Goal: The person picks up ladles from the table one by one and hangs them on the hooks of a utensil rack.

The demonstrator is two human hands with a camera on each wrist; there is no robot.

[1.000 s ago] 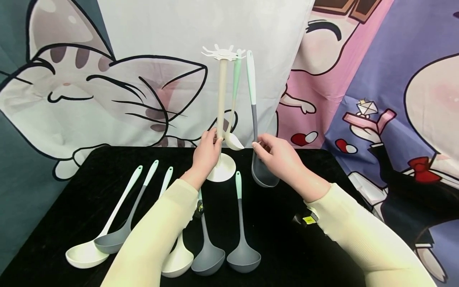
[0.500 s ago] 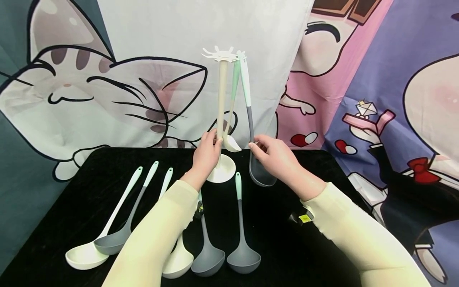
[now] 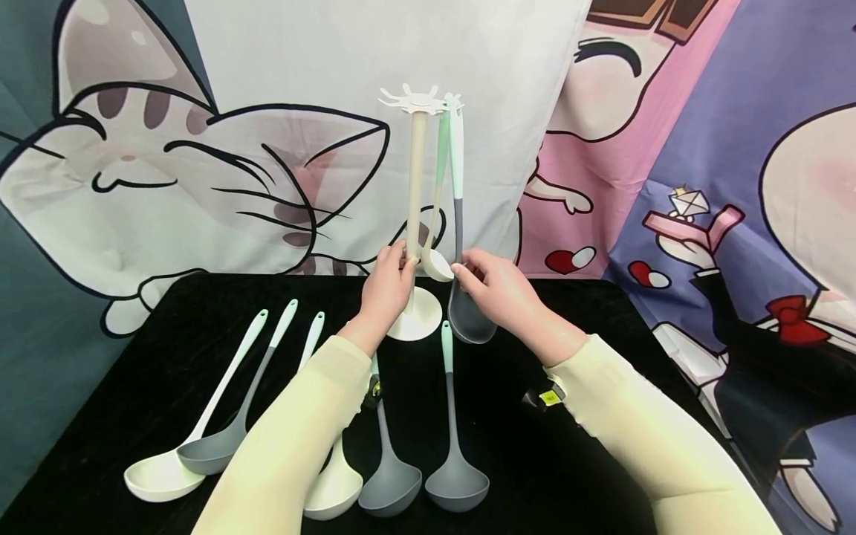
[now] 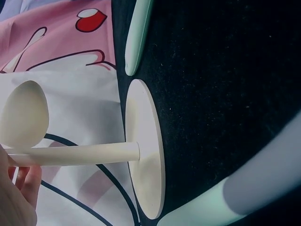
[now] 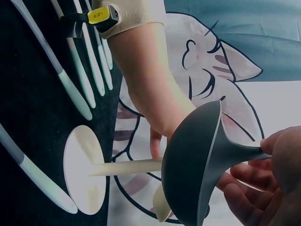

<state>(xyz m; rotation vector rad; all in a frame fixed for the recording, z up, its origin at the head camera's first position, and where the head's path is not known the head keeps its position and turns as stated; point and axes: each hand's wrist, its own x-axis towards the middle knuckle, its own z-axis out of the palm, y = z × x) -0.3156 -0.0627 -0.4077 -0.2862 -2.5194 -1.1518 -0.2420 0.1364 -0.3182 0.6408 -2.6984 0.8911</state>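
Note:
In the head view a cream utensil stand rises from its round base on the black cloth, with a pronged ring on top. My left hand grips its pole low down. A cream ladle with a green handle hangs from one prong. My right hand pinches the shaft of a grey ladle just above the bowl, holding it upright, bowl down. That ladle's pale green handle overlaps the prong tips at the top, beside the hanging ladle. In the right wrist view the grey bowl partly hides the pole and left hand.
On the black table lie a white ladle crossed by a grey ladle, another white one partly under the left sleeve, and two more grey ladles, one of them at the right. A printed curtain hangs behind.
My right hand has moved left with the grey ladle, bringing its handle top from beside the ring to the prongs. The hanging ladle swayed slightly. My left hand stays on the pole.

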